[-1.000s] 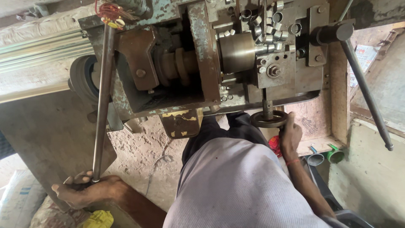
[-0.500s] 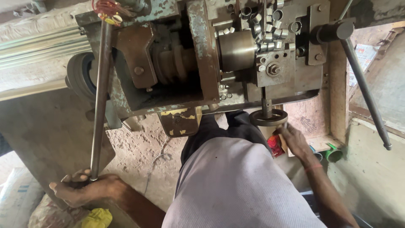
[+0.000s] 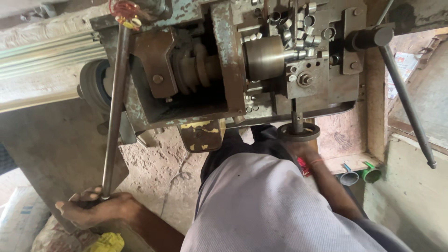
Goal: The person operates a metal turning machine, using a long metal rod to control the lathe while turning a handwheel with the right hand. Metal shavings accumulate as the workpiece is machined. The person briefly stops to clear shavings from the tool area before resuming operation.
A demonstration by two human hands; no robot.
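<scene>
Lever rod (image 3: pixel 113 116), a long steel bar, runs down the left of the frame from the top of the machine (image 3: pixel 224 70) to the lower left, where the left hand (image 3: pixel 91 210) is closed around its bottom end. The right hand (image 3: pixel 303 151) sits at centre right, just under a round handwheel (image 3: pixel 298 131) below the machine; the shirt hides its fingers, so I cannot tell whether they grip. A second dark lever (image 3: pixel 403 98) slants down the right edge. Small metal rings (image 3: pixel 298 21) are piled loose on the machine's top at upper centre. Behind stands a rough, stained concrete wall (image 3: pixel 154 163). At right centre, two short tubes (image 3: pixel 359 175), one grey and one green, rest on a ledge. A yellow cloth (image 3: pixel 108 242) lies at the lower left.
</scene>
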